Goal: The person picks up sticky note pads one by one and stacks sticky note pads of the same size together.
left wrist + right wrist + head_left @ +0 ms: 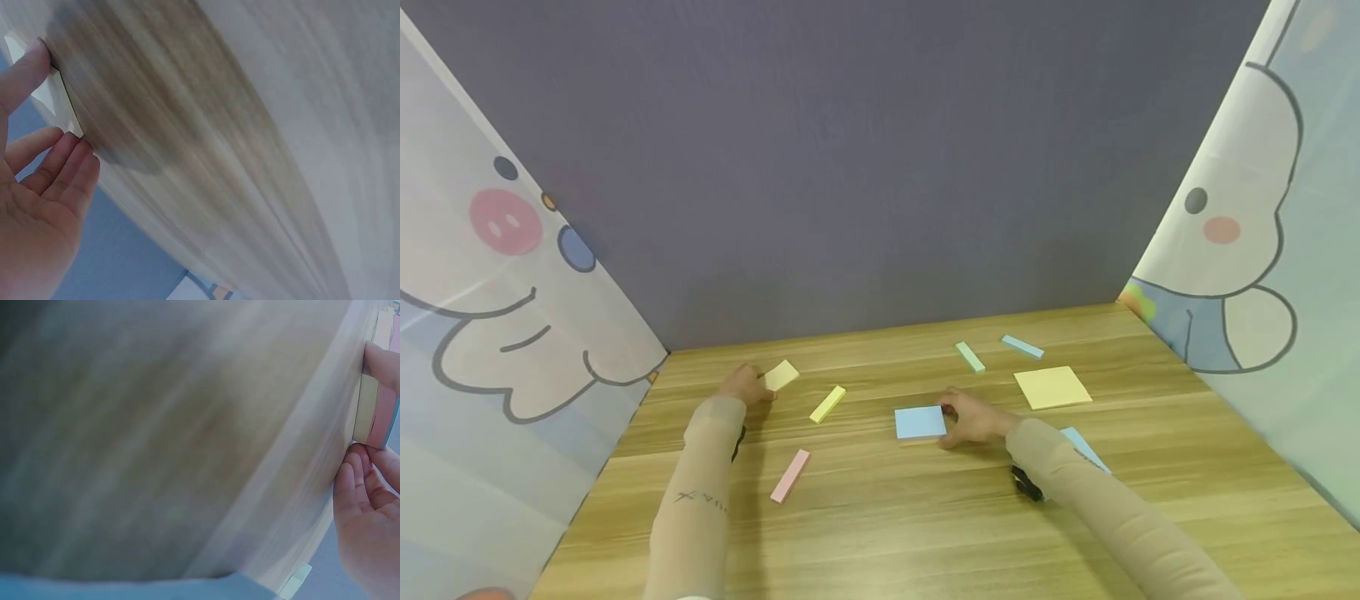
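Near the middle of the table, my right hand [973, 418] grips the right side of a stack of sticky note pads [920, 422] with a light blue top. In the right wrist view, pink and pale yellow layers [366, 412] show in this stack between thumb and fingertips. Far to the left, a small pale yellow sticky note pad [782, 375] lies between the thumb and fingers of my left hand [745, 385]. The left wrist view shows the thumb at one edge of that pad [59, 103] and the fingertips at another.
A yellow strip pad [827, 404] and a pink one [790, 477] lie between the hands. Behind the right hand are a green strip [970, 357], a blue strip [1022, 346] and a larger yellow pad [1052, 387]. My right forearm partly covers another blue pad [1086, 448].
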Tool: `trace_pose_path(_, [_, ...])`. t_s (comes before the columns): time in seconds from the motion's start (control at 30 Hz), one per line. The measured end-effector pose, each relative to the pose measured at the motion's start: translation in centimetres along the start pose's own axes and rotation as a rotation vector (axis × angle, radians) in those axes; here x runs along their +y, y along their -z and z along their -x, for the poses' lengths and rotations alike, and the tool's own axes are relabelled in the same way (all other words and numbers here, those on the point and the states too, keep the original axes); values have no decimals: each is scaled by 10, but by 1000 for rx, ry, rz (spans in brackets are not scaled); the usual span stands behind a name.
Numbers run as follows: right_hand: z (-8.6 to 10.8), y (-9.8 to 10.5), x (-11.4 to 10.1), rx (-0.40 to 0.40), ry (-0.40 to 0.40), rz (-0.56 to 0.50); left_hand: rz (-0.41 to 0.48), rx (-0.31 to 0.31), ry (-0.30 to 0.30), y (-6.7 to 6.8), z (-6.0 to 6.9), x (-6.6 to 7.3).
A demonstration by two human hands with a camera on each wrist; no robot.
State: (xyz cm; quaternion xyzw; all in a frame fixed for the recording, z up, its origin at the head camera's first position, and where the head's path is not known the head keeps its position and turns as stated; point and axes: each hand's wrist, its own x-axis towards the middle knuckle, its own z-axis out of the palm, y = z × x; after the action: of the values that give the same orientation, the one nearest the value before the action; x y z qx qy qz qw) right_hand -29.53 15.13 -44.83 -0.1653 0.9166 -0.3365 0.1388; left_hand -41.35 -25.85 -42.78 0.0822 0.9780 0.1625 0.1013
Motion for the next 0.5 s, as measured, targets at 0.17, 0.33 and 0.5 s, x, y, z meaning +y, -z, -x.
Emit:
trace_pose_path(0.17, [0,2,0,3,-5,0,-58,-5,0,5,2,7])
trace_pose_path(0.33, [1,3,-2,10,-1,2,-54,1,-1,5,4,9])
trace_pose_path(0.5, [1,1,-3,5,-9,4,-50,20,-40,1,5,5])
